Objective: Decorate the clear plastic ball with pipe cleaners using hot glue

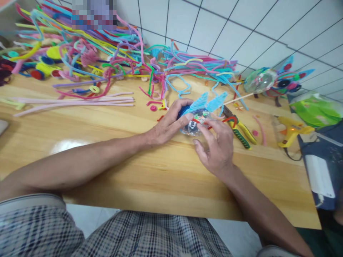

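Observation:
A clear plastic ball (192, 129) with two light-blue fuzzy ear shapes (200, 102) on top is held low over the table. My left hand (171, 121) is wrapped around its left side, the thumb lying across the front. At the ball's front right, my right hand (219, 144) has its fingertips closed on a red pipe cleaner (232, 119), which runs across the ball and curls out to the right. Small coloured bits show on or through the clear wall. Fingers hide part of the ball.
Heaps of coloured pipe cleaners (198, 66) line the back. Pliers (241, 132) lie just right of my right hand, beside a wooden stick (238, 99). Farther right are a yellow glue gun (293, 131), a decorated clear-bodied figure (264, 80) and a white power bank (318, 175).

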A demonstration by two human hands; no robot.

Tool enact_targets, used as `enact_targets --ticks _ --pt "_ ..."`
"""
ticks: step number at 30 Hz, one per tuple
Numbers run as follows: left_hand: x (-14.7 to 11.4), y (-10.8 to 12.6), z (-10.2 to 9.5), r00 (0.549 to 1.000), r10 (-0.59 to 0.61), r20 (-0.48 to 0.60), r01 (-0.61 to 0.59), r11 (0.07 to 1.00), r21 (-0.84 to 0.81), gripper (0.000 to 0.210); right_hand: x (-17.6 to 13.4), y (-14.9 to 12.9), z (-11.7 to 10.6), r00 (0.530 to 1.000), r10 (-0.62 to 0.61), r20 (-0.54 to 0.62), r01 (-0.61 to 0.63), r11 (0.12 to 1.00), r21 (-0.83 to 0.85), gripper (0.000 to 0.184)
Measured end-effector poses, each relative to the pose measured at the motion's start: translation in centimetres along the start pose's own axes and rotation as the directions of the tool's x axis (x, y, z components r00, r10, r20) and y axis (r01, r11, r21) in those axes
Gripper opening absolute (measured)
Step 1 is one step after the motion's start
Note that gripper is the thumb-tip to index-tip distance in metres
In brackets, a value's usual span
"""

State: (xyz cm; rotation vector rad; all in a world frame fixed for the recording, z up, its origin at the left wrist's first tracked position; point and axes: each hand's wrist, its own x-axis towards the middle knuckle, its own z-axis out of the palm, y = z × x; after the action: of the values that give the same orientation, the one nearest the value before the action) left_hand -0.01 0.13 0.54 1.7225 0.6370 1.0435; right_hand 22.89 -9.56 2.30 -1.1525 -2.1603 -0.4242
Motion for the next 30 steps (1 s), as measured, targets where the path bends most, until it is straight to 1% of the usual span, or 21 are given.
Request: enact_targets --ticks 5,7,9,11,14,21,23,27,30 --pt "0.03 -0.23 0.05 1.0 0.019 -0.012 -0.019 1.0 -0.002 0.066 0.08 -0.07 0.13 0.999 -0.023 -0.025 0.023 1.0 -0.009 0.061" --pt "0.03 -0.35 0.08 0.999 0.033 -0.013 -0.033 0.999 0.01 0.067 -0.03 -0.06 0.15 1.0 -0.011 -0.015 0.011 1.0 0.001 0.065" --pt "0.04 -0.42 0.1 0.999 0.038 -0.009 -0.038 0.999 0.025 0.068 -0.23 0.03 0.12 1.0 0.013 0.014 -0.013 1.0 0.014 0.072" --pt "0.06 -0.44 0.1 0.999 0.037 -0.009 -0.037 0.999 0.031 0.069 -0.41 0.14 0.07 0.999 0.033 0.043 -0.034 0.999 0.021 0.075" --pt "0.11 -0.42 0.08 0.999 0.03 -0.01 -0.03 0.999 0.027 0.07 -0.43 0.23 0.03 0.998 0.035 0.052 -0.036 0.999 0.02 0.072" --pt "0.08 -0.46 0.09 1.0 0.018 -0.004 -0.018 1.0 0.019 0.068 0.07 0.01 0.16 0.999 -0.019 -0.026 0.018 1.0 -0.004 0.06" --pt "0.1 -0.57 0.12 1.0 0.03 -0.011 -0.03 0.999 0.012 0.068 -0.06 0.09 0.15 1.0 -0.017 -0.013 0.017 1.0 -0.001 0.062" --pt "0.22 -0.74 0.16 0.999 0.043 -0.008 -0.043 0.999 0.004 0.066 -0.44 0.32 0.14 0.999 0.03 0.045 -0.03 0.999 0.017 0.069" --pt "0.27 -0.79 0.15 0.999 0.041 -0.004 -0.041 0.999 0.007 0.066 -0.44 0.29 0.23 0.999 0.034 0.033 -0.035 0.999 0.025 0.071"
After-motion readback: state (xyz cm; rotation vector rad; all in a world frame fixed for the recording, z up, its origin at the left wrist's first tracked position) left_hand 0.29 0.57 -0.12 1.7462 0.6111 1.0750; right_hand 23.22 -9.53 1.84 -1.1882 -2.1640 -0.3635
